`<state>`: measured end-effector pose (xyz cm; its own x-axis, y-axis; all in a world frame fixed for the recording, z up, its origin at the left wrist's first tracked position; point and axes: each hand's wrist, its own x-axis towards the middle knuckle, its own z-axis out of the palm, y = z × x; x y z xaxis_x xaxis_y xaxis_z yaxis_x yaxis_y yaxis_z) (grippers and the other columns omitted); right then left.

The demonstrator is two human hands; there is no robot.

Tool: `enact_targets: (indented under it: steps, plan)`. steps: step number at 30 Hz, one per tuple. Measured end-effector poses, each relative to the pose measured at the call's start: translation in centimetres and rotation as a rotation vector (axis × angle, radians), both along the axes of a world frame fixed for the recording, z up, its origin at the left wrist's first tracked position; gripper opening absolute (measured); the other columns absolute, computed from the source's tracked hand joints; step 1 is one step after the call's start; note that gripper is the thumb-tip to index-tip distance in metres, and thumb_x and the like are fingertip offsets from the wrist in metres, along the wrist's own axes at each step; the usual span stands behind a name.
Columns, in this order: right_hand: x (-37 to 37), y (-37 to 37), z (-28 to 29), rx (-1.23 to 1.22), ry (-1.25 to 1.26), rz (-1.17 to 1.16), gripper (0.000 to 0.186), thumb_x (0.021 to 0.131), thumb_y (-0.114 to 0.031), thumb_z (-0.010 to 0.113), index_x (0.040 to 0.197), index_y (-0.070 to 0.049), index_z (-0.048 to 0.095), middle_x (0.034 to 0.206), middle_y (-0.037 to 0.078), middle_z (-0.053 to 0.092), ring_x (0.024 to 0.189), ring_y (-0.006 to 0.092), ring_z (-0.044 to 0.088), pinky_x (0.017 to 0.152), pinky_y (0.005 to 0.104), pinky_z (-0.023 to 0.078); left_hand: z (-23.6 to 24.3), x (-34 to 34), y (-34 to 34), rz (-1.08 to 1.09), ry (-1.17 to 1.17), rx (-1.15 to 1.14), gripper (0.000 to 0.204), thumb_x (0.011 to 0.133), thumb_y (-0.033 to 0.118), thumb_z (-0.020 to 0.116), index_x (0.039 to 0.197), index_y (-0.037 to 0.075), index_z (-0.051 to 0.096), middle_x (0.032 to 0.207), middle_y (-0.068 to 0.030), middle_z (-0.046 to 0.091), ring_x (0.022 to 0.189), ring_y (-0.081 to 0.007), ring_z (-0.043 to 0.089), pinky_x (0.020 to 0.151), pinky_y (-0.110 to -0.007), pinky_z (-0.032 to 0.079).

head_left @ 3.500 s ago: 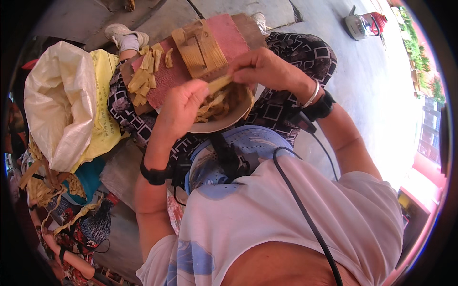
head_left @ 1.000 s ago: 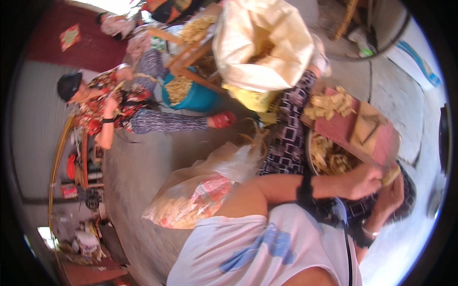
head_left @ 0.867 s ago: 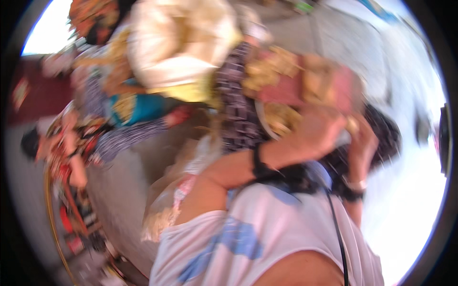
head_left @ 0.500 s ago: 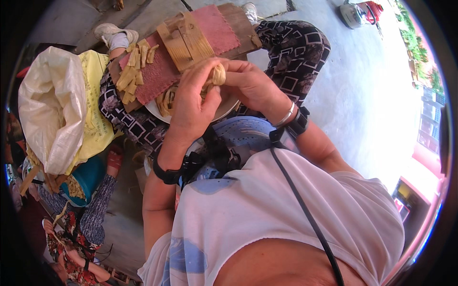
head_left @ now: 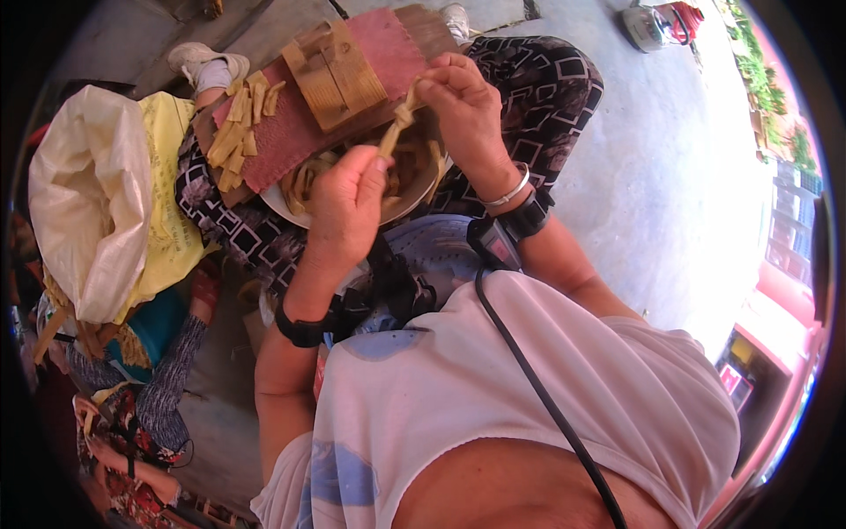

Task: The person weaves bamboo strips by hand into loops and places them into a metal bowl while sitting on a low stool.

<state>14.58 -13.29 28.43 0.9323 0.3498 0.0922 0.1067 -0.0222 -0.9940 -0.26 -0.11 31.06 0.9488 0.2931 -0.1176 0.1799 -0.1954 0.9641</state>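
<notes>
A knotted yellowish strip (head_left: 402, 118) is pinched by the left hand (head_left: 346, 198) and the right hand (head_left: 467, 110) (held slightly apart) above a bowl (head_left: 408, 210) of similar strips (head_left: 302, 181).

Rows of small dark printed characters are running along the yellow sack (head_left: 174, 225), just beside the whitish sack (head_left: 88, 198). They are appearing too small and blurred for any word to be read.
</notes>
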Motion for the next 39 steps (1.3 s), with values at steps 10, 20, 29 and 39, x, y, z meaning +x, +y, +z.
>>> enact_targets:
  steps: [10, 20, 29, 39]
  plan:
    - [-1.6, -0.1, 3.9, -0.392, -0.113, 0.695, 0.025, 0.093, -0.017, 0.065, 0.112, -0.002, 0.069, 0.09, 0.012, 0.071, 0.081, 0.0154, 0.067, 0.076, 0.0271, 0.054, -1.6, -4.4, 2.4, 0.073, -0.151, 0.675, 0.015, 0.094, 0.009, 0.06, 0.106, 0.002, 0.065, 0.092, -0.0178, 0.067, 0.085, -0.0383, 0.065, 0.071, -0.039, 0.052]
    - [2.7, -2.8, 2.5, -0.569, -0.436, 0.69, 0.014, 0.09, -0.017, 0.065, 0.098, -0.008, 0.073, 0.079, 0.015, 0.068, 0.072, 0.0345, 0.065, 0.066, 0.0374, 0.053, -2.5, -0.7, 3.4, 0.026, -0.19, 0.488, 0.012, 0.095, 0.015, 0.06, 0.099, 0.004, 0.064, 0.084, -0.0163, 0.064, 0.078, -0.0375, 0.063, 0.065, -0.041, 0.049]
    - [5.7, -1.3, -0.3, -0.672, -0.539, 0.464, 0.021, 0.088, -0.026, 0.068, 0.08, -0.006, 0.065, 0.07, 0.017, 0.062, 0.068, 0.0378, 0.061, 0.061, 0.0438, 0.049, -4.7, 2.0, 6.0, 0.108, -0.05, 0.385, 0.017, 0.097, 0.02, 0.059, 0.098, 0.004, 0.063, 0.073, -0.0171, 0.06, 0.067, -0.0346, 0.061, 0.06, -0.039, 0.046]
    - [6.9, -0.2, -2.8, -0.682, -0.649, 0.464, 0.026, 0.087, -0.029, 0.068, 0.075, -0.006, 0.065, 0.07, 0.016, 0.063, 0.068, 0.0386, 0.061, 0.06, 0.0451, 0.05, -6.0, 2.8, 6.6, 0.161, -0.015, 0.341, 0.018, 0.096, 0.02, 0.059, 0.096, 0.003, 0.064, 0.069, -0.0177, 0.06, 0.061, -0.0358, 0.06, 0.057, -0.04, 0.045]
